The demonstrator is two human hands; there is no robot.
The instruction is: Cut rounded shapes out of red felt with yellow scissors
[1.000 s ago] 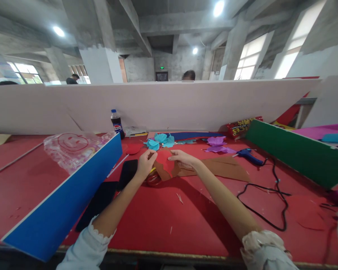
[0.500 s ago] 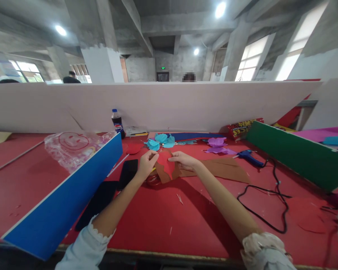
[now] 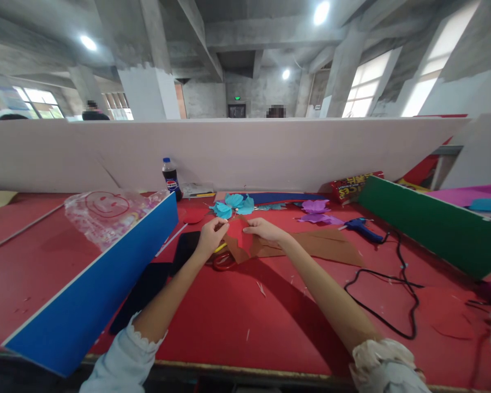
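Near the middle of the red table (image 3: 229,322), my left hand (image 3: 213,236) pinches the left edge of a piece of brown and red paper (image 3: 238,252). On its right side, my right hand (image 3: 264,230) grips the same paper between thumb and fingers. Red-handled scissors (image 3: 223,262) lie just below my left hand, beside something yellow. A turquoise paper flower (image 3: 234,205) sits just beyond both hands. A brown paper strip (image 3: 327,246) extends to the right from under my right hand.
A blue board (image 3: 102,284) stands at the left, a green board (image 3: 433,226) at the right. A blue glue gun (image 3: 364,229) with a looping black cord, a purple paper flower (image 3: 316,212), a cola bottle (image 3: 171,179) and dark flat objects (image 3: 141,295) are around. A white partition (image 3: 245,153) runs behind.
The paper between my hands has shifted and turned slightly, so more of the scissors shows below it. Both hands have barely moved. A person behind the partition has shifted left.
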